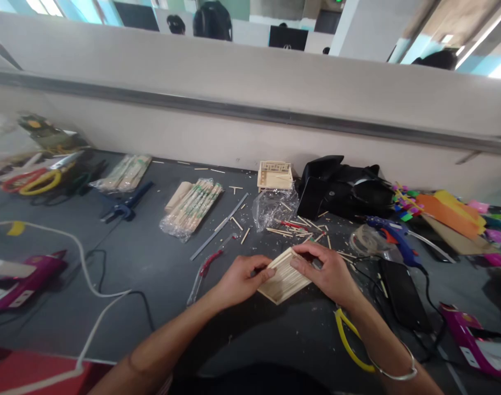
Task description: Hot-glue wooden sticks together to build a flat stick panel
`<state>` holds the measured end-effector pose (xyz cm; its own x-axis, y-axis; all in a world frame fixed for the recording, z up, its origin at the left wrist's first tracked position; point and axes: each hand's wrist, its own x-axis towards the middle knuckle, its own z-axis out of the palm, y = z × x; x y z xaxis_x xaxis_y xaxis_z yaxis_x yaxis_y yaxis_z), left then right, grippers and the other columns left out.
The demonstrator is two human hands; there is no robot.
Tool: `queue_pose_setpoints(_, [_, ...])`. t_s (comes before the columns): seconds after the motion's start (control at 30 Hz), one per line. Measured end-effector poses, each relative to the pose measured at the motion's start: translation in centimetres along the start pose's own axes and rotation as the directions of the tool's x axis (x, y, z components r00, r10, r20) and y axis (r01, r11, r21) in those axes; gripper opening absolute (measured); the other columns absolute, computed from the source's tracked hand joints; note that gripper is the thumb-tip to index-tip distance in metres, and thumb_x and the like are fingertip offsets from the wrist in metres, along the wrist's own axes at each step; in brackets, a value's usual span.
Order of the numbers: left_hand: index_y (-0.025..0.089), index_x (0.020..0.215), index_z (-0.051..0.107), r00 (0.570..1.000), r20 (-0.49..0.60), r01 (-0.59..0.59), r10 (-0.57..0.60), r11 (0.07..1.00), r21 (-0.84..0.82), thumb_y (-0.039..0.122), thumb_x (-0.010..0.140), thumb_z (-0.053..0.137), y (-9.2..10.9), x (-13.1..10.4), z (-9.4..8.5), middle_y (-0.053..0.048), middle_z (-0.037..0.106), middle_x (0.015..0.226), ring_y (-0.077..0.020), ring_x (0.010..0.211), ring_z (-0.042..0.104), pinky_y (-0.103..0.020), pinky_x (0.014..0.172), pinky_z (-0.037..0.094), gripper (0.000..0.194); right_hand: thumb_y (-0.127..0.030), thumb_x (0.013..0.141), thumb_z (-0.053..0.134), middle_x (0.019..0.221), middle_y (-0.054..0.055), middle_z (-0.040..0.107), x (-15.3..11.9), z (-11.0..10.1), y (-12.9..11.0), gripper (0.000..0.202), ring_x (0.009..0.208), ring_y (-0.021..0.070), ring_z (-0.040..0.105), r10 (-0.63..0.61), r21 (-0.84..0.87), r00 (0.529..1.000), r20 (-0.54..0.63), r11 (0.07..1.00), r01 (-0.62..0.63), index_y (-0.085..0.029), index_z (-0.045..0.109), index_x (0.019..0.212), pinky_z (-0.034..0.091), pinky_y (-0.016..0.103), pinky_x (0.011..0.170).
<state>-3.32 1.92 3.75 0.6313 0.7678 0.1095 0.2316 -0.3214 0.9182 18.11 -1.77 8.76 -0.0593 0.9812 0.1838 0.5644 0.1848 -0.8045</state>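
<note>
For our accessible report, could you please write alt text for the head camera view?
Two bare hands hold a small wooden-stick panel over a dark work table, with loose sticks, wrapped stick bundles and a blue glue gun around them.

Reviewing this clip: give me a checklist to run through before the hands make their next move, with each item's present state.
1. Left hand on the stick-built piece: ok, at its left side.
2. Right hand on the same piece: ok, at its upper right.
3. Loose sticks gathered in one pile: not ok, they lie scattered.
4. Blue glue gun clear of both hands: ok, it lies off to the right.
5. Glue gun hot: cannot tell.
6. Ruler free of other things: not ok, a stick appears to lie along it.
</note>
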Motion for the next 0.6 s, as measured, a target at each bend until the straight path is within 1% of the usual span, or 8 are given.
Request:
queue_pose_setpoints(0.17, [0.018,0.094,0.072,1.000,-0.027,0.000,-0.002,0.999,-0.048,0.037,0.092,0.053,-0.4,-0.4,0.4,-0.003,0.075,0.086,-0.0158,0.076,0.067,-0.022,0.069,0.048,0.026,-0.034,0.084,0.062,0.079,0.001,0.073,0.6,0.1,-0.9,0.015,0.071,0.0156,0.067,-0.043,-0.031,0.998,0.049,0.999,0.045,-0.023,0.072,0.084,0.053,0.025,0.066])
queue_pose_setpoints(0.37, [0.019,0.093,0.072,0.999,-0.046,0.010,-0.013,0.998,-0.069,0.039,0.092,0.052,-0.5,-0.7,0.7,-0.004,0.076,0.086,-0.0161,0.077,0.068,-0.022,0.070,0.049,0.028,-0.031,0.086,0.060,0.080,0.002,0.072,0.6,0.4,-1.3,0.014,0.074,0.0160,0.067,-0.107,-0.087,0.994,0.007,0.990,0.107,-0.024,0.071,0.083,0.053,0.026,0.069])
queue_pose_setpoints(0.5, [0.019,0.091,0.073,0.998,-0.028,0.054,-0.057,0.992,-0.110,0.044,0.092,0.053,-0.6,-0.8,1.0,-0.004,0.075,0.084,-0.0161,0.074,0.066,-0.023,0.068,0.048,0.032,-0.033,0.087,0.058,0.076,0.001,0.072,0.7,0.5,-1.2,0.016,0.071,0.0159,0.066,-0.081,-0.106,0.996,0.030,0.991,0.084,-0.024,0.070,0.081,0.052,0.026,0.067])
queue_pose_setpoints(0.6, [0.017,0.089,0.072,0.993,-0.005,0.116,-0.119,0.972,-0.206,0.050,0.089,0.057,-0.8,-0.7,1.2,-0.003,0.073,0.079,-0.0155,0.071,0.064,-0.023,0.064,0.046,0.036,-0.033,0.087,0.058,0.075,0.000,0.072,1.1,0.5,-0.9,0.016,0.067,0.0147,0.065,-0.025,-0.080,0.998,0.059,0.996,0.029,-0.023,0.070,0.081,0.052,0.025,0.064])
